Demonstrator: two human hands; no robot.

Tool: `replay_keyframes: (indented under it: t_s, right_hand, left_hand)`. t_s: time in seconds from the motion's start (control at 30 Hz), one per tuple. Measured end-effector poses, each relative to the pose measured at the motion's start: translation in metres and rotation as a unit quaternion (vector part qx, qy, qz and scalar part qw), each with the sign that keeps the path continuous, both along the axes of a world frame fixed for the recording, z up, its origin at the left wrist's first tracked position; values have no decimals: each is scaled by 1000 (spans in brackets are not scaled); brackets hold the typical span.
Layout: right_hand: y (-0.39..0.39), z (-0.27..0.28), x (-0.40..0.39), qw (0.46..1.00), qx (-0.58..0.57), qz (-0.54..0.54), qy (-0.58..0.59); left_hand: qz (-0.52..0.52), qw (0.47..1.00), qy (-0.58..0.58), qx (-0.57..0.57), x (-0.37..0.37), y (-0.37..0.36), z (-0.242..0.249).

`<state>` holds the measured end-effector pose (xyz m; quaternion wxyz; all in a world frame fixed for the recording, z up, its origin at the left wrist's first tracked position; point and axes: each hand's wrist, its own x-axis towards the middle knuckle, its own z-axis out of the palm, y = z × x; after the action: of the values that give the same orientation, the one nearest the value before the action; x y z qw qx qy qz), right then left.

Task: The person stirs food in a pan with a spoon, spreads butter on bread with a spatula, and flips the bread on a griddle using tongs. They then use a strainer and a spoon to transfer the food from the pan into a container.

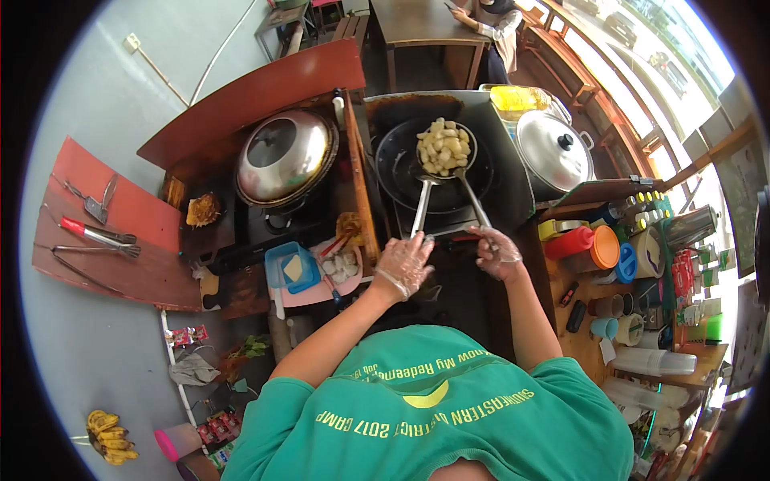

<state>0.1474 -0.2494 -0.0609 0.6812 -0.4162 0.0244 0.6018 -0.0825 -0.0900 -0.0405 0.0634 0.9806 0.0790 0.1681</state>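
Note:
Both my hands wear clear plastic gloves. My left hand (405,268) is closed at the end of a metal handle (422,207) that runs up to a round strainer (475,156). Pale yellow food chunks (442,147) fill the strainer, which is held over a black wok (393,172) on the stove. With closed fingers, my right hand (499,253) grips a second metal utensil (475,200). Its tip reaches the strainer's near edge, and its head is hidden or too small to make out.
A lidded pan (285,160) stands on the left burner behind a wooden divider (361,180). At right are a lidded pot (553,148) and a shelf crowded with a red bottle (569,243) and cups. A blue container (292,267) sits at left. Someone sits at a far table (425,24).

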Motion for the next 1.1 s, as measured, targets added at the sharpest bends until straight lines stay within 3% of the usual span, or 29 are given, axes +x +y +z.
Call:
replay_keyframes:
  t_s: [0.17, 0.27, 0.37, 0.4, 0.43, 0.5, 0.53, 0.57, 0.6, 0.67, 0.7, 0.73, 0.83, 0.9, 0.93, 1.03, 1.1]
  right_hand:
    - [9, -7, -24, 998, 36, -42, 12]
    - [19, -20, -40, 989, 105, -82, 63]
    - [32, -18, -65, 974, 93, -200, 52]
    - [38, -26, -69, 957, 67, -283, -3]
    - [25, -51, -58, 962, 156, -224, 7]
    - [12, -108, -36, 936, 205, -284, 20]
    - [-3, -155, -6, 915, 233, -305, 122]
    - [-7, -152, -14, 928, 361, -91, -1]
    - [-2, -148, -31, 926, 367, -84, 6]
    - [-4, -136, -76, 919, 168, -348, 76]
    - [-3, -134, -97, 875, 57, -469, 106]
    - [-1, -137, -117, 873, 57, -472, 107]
    - [1, -147, -174, 894, 29, -423, 145]
    - [27, -132, -221, 879, -77, -444, 155]
    - [34, -128, -238, 880, -75, -444, 154]
    - [46, -128, -285, 928, -167, -326, 62]
    - [50, -138, -302, 943, -225, -246, 3]
  left_hand:
    - [-80, 996, 22, -14, -52, 29, 20]
    - [-165, 984, -65, 25, -117, 65, 53]
    - [-144, 977, -128, 95, -206, 134, 87]
    - [-125, 973, -160, 107, -236, 161, 109]
    - [-97, 974, -124, 163, -269, 192, 127]
    - [-37, 964, -79, 251, -334, 259, 169]
    - [29, 965, 11, 261, -366, 285, 202]
    - [88, 944, 80, 307, -394, 316, 226]
    - [190, 902, 187, 339, -418, 335, 260]
    - [246, 846, 241, 406, -471, 372, 320]
    - [258, 851, 220, 402, -495, 386, 344]
    - [243, 849, 188, 430, -516, 396, 363]
    - [288, 843, 250, 378, -525, 436, 390]
    - [325, 758, 405, 394, -521, 453, 393]
    - [316, 729, 432, 427, -526, 464, 386]
    - [345, 687, 484, 419, -524, 486, 380]
    - [340, 687, 473, 434, -523, 485, 386]
